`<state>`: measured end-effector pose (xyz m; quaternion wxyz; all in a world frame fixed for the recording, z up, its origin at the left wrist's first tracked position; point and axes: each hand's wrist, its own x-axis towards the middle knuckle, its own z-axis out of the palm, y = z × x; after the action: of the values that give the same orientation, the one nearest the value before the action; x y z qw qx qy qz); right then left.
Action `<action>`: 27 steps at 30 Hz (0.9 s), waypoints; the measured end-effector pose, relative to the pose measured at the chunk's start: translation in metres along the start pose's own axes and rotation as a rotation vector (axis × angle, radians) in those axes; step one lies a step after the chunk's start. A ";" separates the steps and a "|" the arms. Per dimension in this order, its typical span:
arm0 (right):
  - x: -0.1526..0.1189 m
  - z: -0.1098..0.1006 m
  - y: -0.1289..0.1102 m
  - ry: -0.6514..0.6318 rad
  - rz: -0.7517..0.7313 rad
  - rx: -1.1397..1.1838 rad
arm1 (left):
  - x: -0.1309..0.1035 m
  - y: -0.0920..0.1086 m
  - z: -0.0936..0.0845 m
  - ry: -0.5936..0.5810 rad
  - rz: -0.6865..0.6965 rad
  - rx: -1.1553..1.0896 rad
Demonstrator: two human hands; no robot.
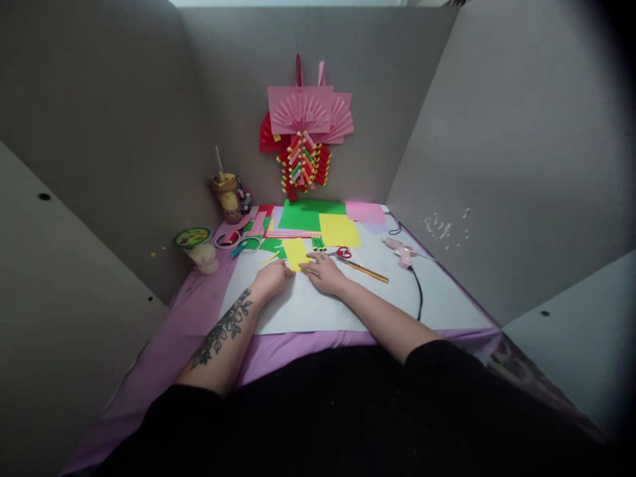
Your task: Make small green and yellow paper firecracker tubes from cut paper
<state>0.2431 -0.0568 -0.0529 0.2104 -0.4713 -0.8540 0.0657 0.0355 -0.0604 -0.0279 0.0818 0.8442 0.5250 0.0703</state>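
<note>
A small yellow paper piece (295,252) lies on the white sheet (358,305) between my hands. My left hand (272,278) is closed at its lower left corner, fingers curled in a pinch on the edge. From the other side my right hand (324,273) rests with fingers stretched across the paper's right edge. Just beyond that hand stand several short green paper rolls (318,244) with yellow ends. Red-handled scissors (342,252) and a pencil (368,270) are to its right. A thin yellow strip (269,258) lies beyond my left hand.
A pink glue gun (401,252) with a black cord sits on the right. Green sheet (305,215), yellow sheet (340,230) and pink sheet (366,212) lie at the back. Tape rolls (248,246), a lidded cup (201,252) and a drink cup (228,199) stand left. Paper firecracker decorations (303,159) hang on the grey partition.
</note>
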 end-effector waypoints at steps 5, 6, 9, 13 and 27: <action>0.002 -0.001 -0.009 -0.117 0.051 -0.018 | 0.000 0.000 0.001 0.011 0.004 0.010; 0.002 -0.003 -0.006 -0.114 0.091 -0.030 | 0.000 0.000 0.001 0.009 0.006 0.008; 0.001 -0.009 0.006 -0.099 0.188 -0.061 | 0.000 -0.001 0.001 0.016 0.022 0.001; 0.001 -0.011 0.018 -0.048 0.233 -0.037 | 0.002 -0.007 0.002 0.038 0.047 -0.053; 0.013 -0.001 0.018 0.047 0.259 0.112 | 0.018 0.003 0.013 0.193 -0.024 -0.111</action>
<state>0.2518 -0.0366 -0.0535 0.2462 -0.5666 -0.7758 0.1286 0.0482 -0.0465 -0.0399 0.0786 0.8215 0.5356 0.1792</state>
